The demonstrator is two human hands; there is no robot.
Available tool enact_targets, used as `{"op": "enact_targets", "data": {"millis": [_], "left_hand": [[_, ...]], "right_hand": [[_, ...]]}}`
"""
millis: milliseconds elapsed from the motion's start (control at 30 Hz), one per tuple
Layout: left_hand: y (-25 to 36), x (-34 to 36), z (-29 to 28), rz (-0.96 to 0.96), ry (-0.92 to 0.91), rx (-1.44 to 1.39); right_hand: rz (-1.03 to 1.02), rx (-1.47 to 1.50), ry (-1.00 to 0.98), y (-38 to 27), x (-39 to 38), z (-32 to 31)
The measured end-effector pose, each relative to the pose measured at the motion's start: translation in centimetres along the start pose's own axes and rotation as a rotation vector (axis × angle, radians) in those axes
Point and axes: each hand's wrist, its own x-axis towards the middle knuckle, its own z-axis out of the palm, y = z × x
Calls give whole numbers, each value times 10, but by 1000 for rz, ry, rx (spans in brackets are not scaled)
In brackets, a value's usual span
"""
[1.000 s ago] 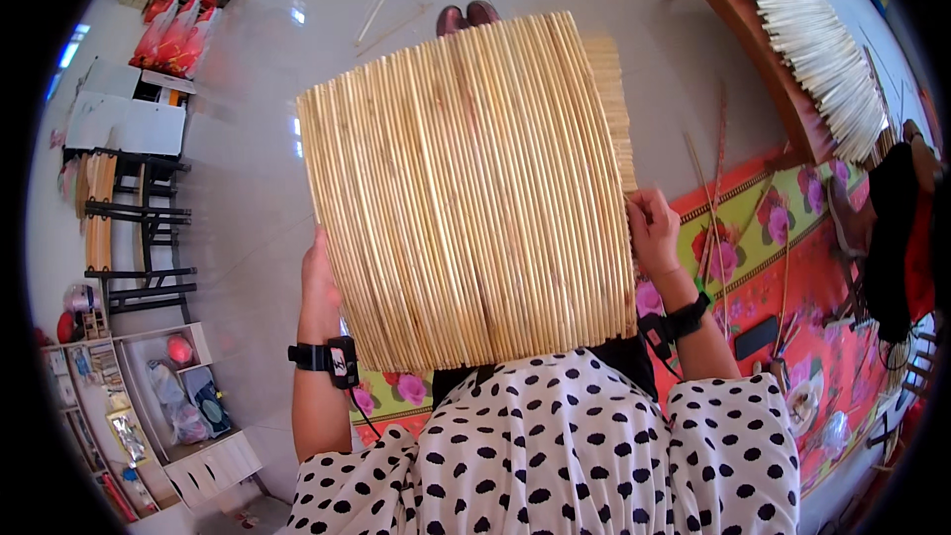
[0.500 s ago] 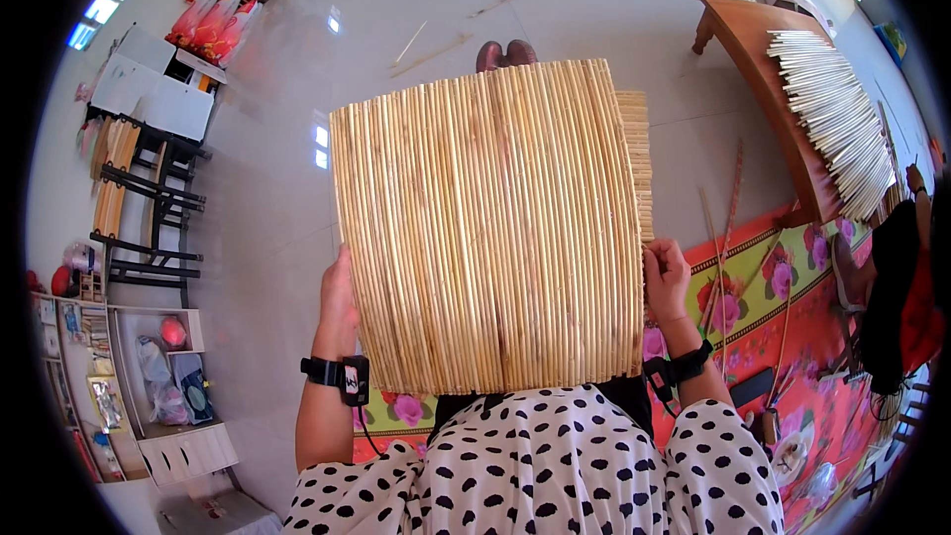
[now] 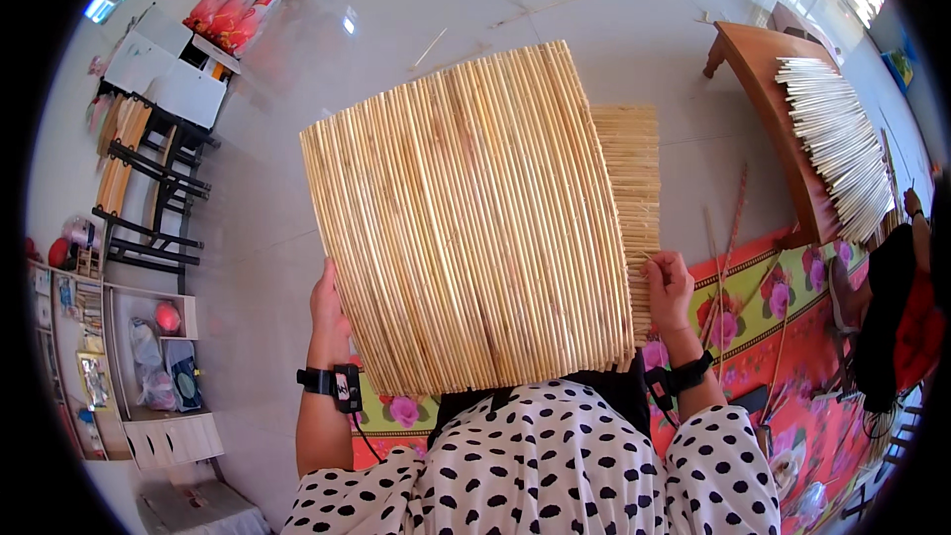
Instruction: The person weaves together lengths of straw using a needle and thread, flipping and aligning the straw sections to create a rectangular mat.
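Observation:
A square mat of pale, straw-coloured stalks (image 3: 466,218) laid side by side is held in front of my body, tilted with its left side lower at the far edge. Beneath it, a second stalk layer (image 3: 630,163) sticks out on the right, its stalks running crosswise. My left hand (image 3: 328,299) grips the upper mat's left edge, its fingers hidden behind. On the other side, my right hand (image 3: 669,287) has bent fingers closed at the lower layer's right edge, where a short stalk end shows by the fingertips.
A wooden table (image 3: 758,69) at the right bears a row of loose pale stalks (image 3: 837,149). Another person (image 3: 897,307) is at the far right. A flowered mat (image 3: 733,307) with stalks covers the near floor. Folded black-framed furniture (image 3: 154,178) and shelves (image 3: 149,367) line the left.
The upper mat has shifted left and turned slightly counterclockwise, exposing more of the crosswise layer. My right hand has moved from beside the upper mat's edge to the lower layer's edge.

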Motion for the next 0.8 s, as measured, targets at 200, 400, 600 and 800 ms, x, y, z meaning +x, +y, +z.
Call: {"op": "enact_targets", "data": {"millis": [200, 400, 600, 800], "left_hand": [[4, 7, -45, 29, 117, -161], [-1, 8, -126, 141, 123, -323], [-21, -2, -205, 306, 510, -441], [-88, -24, -306, 341, 907, -6]], "right_hand": [[-37, -16, -5, 9, -3, 1], [-16, 1, -30, -10, 0, 3], [-44, -26, -30, -2, 0, 4], [-116, -36, -31, -2, 1, 4]]}}
